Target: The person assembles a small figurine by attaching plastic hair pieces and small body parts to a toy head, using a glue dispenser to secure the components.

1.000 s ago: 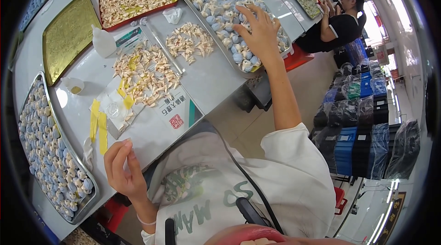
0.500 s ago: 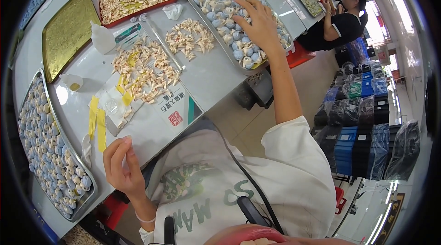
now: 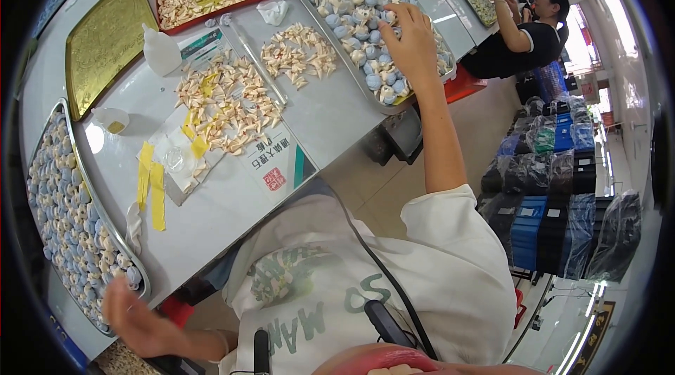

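Observation:
Over the near right part of a metal tray [image 3: 329, 39] at the back right is my right hand [image 3: 413, 44]. Its fingertips rest on small round blue and cream pieces [image 3: 365, 23], with thumb and fingers apart and nothing visibly held. My left hand [image 3: 140, 319], smeared by motion, is by the near corner of another metal tray [image 3: 94, 204] at the left, full of similar blue and cream pieces [image 3: 63, 199]. Whether its fingers hold anything is not visible. Between the trays lie loose pointed cream pieces [image 3: 228, 111] and a smaller heap of them [image 3: 299, 55].
Near the heaps are a clear round dish [image 3: 177, 158], yellow strips [image 3: 157, 199], a white squeeze bottle [image 3: 161, 53] and a smaller bottle [image 3: 111, 120]. A gold tray [image 3: 109, 44] and a red-rimmed tray [image 3: 218, 15] stand behind. Another person [image 3: 531, 48] works at the far right.
My left hand has swung left and toward me, from the table's front edge to the left tray's corner. My right hand has shifted slightly right, its fingers more bent over the pieces.

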